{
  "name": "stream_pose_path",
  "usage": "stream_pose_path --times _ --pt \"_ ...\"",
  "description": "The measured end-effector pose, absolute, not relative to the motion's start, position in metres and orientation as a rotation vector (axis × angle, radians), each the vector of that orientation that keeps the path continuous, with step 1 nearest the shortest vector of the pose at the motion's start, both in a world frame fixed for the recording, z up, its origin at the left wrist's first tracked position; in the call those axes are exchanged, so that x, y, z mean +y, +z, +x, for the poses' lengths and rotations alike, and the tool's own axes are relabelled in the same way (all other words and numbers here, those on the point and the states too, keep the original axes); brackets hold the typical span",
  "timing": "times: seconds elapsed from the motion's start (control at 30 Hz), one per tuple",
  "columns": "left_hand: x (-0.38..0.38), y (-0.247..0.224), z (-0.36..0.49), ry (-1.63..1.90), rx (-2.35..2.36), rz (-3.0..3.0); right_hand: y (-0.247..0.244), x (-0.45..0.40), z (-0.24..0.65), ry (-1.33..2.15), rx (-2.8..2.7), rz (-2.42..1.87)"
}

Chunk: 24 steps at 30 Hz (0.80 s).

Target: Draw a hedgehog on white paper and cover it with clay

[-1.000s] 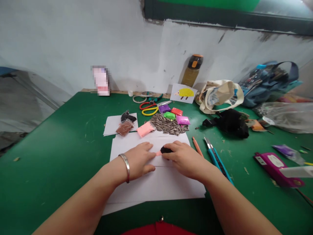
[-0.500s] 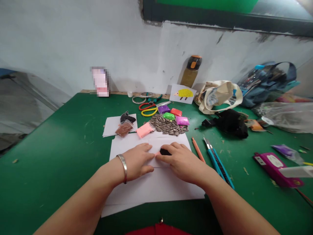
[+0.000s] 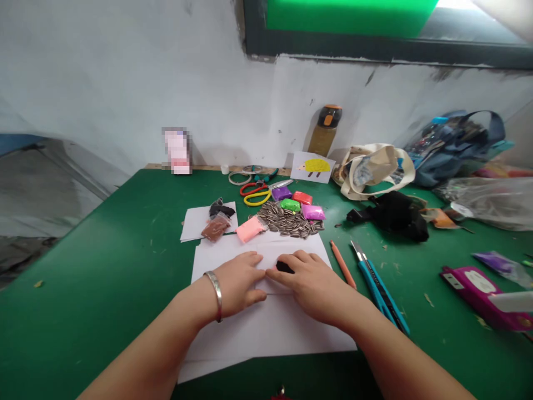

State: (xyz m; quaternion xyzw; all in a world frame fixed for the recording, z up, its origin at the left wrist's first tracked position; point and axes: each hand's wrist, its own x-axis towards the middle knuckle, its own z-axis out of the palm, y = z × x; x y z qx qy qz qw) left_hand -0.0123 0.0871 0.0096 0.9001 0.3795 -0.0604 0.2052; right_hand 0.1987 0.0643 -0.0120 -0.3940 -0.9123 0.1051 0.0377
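Observation:
My left hand (image 3: 239, 280), with a silver bangle at the wrist, lies palm down on white paper (image 3: 308, 333). Its fingers are stretched out, the thumb apart, and nothing shows in them. My right hand (image 3: 312, 280) is curled around a flat black piece (image 3: 285, 268) that looks like modelling clay, on a smaller paper. A trace of pink shows at its left edge. One right fingertip meets or nearly meets the left fingertips. Beyond the hands lie a pink clay packet (image 3: 250, 229), a brown clay packet (image 3: 215, 226) and a black clay packet (image 3: 221, 209).
Striped sunflower seeds (image 3: 287, 221) lie behind the paper, beside several clay packets and scissors (image 3: 257, 198). To the right are an orange pen (image 3: 343, 265), a blue cutter knife (image 3: 378, 291) and a magenta glue gun (image 3: 483, 291). A hedgehog picture (image 3: 313, 168) leans against the back wall.
The whole view has shifted slightly, so everything sits a little lower. My right fingers have moved slightly on the black piece; my left hand stays nearly in place on the paper.

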Motion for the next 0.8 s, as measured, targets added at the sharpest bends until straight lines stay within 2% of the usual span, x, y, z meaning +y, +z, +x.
stream_pose_path --times 0.43,0.8 --pt "0.088 0.011 -0.012 -0.221 1.074 2.551 -0.013 0.064 0.191 0.229 -2.791 -1.299" --pt "0.089 0.01 -0.012 -0.205 1.068 2.534 -0.016 0.072 0.203 0.33 -2.661 -1.385"
